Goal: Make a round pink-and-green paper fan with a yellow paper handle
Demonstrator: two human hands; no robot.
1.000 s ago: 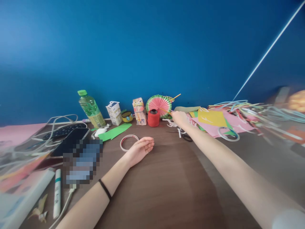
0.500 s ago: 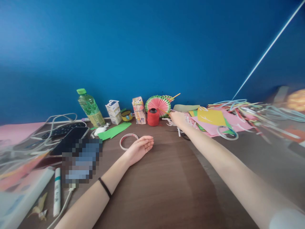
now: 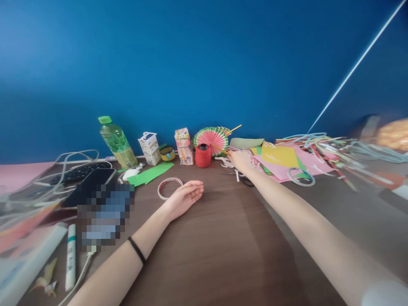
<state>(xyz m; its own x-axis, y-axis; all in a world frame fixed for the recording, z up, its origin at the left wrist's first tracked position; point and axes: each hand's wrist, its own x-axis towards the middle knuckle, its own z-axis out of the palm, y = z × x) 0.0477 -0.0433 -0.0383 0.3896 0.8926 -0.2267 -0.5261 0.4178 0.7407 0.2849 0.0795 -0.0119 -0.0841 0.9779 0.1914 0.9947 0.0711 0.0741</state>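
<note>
My left hand (image 3: 185, 197) rests on its side on the brown table (image 3: 204, 255), palm turned right, fingers stretched and holding nothing. Just behind its wrist lies a roll of tape (image 3: 161, 192), partly covered by the hand. Reaching to the back, my right hand (image 3: 239, 160) has its fingertips closed at the thin yellow stick of a pink and green pleated paper fan (image 3: 210, 139). The fan stands open near the blue wall, behind a red thread spool (image 3: 203, 156). A second, similar fan shows partly behind it. My right fingers are partly hidden.
Left of the spool stand a decorated carton (image 3: 184, 146), a yellow tape roll (image 3: 167, 154), a white carton (image 3: 149, 148) and a green bottle (image 3: 117, 142). Green paper (image 3: 151, 174), phones, cables and a marker (image 3: 70, 257) lie left. Coloured paper (image 3: 280, 157) and scissors (image 3: 246, 181) lie right.
The whole view has shifted slightly, so things sit a little further left. Both hands keep nearly the same places, with the right hand still at the fan's stick.
</note>
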